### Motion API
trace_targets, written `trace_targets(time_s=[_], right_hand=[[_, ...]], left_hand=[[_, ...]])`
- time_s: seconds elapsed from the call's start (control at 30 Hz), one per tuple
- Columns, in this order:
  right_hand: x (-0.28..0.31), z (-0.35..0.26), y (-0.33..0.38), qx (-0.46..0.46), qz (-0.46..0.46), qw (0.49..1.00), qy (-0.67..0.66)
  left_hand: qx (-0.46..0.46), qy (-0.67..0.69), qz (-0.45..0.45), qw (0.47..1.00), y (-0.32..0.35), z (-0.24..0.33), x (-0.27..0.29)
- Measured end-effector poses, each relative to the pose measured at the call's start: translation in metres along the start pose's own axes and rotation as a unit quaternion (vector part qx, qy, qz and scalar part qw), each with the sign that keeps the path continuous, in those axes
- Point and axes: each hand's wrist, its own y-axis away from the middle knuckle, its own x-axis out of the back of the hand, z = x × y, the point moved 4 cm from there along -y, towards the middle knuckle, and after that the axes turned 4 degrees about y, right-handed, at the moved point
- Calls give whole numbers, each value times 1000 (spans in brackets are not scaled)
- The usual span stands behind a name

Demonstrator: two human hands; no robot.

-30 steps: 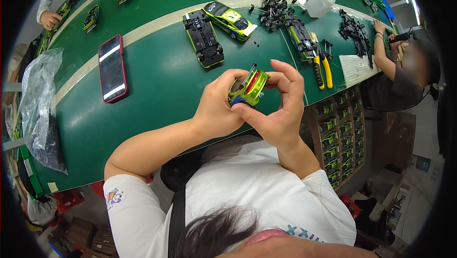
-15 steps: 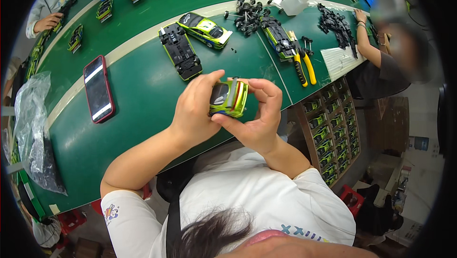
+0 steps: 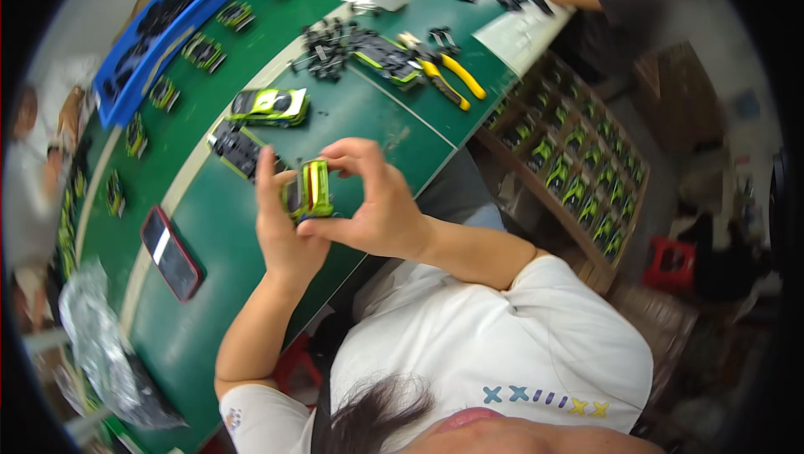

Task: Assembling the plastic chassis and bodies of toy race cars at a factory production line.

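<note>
Between my hands, above the green table, is a yellow-green toy car (image 3: 316, 189) with its rear end showing. My left hand (image 3: 289, 232) grips its left side, fingers partly hidden behind it. From the right, my right hand (image 3: 377, 198) holds the car's end between thumb and fingers. Just beyond lies an upturned toy car (image 3: 237, 149), its black underside up and partly covered by my left fingers. Another yellow-green car (image 3: 270, 107) stands upright past it.
Yellow-handled pliers (image 3: 452, 77) lie by another upturned car (image 3: 387, 59) and a heap of black wheel axles (image 3: 327, 48). A red-edged phone (image 3: 171, 253) and clear plastic bag (image 3: 105, 341) lie left. A compartmented tray of cars (image 3: 578, 152) stands right. Co-workers sit at both sides.
The view has turned, so the table's contents appear shifted and tilted. Both hands still hold the toy car, now in front of the upturned car.
</note>
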Motion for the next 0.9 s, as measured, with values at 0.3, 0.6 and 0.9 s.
trace_targets(time_s=[0.3, 0.6, 0.9], right_hand=[[10, -3, 21, 26, 114, 993, 10], [12, -8, 40, 7, 110, 993, 29], [20, -1, 44, -5, 104, 994, 22]], left_hand=[[-95, 21, -40, 995, 2, 20, -15], [-24, 97, -96, 990, 15, -1, -16], [-3, 90, -93, 992, 19, 15, -33]])
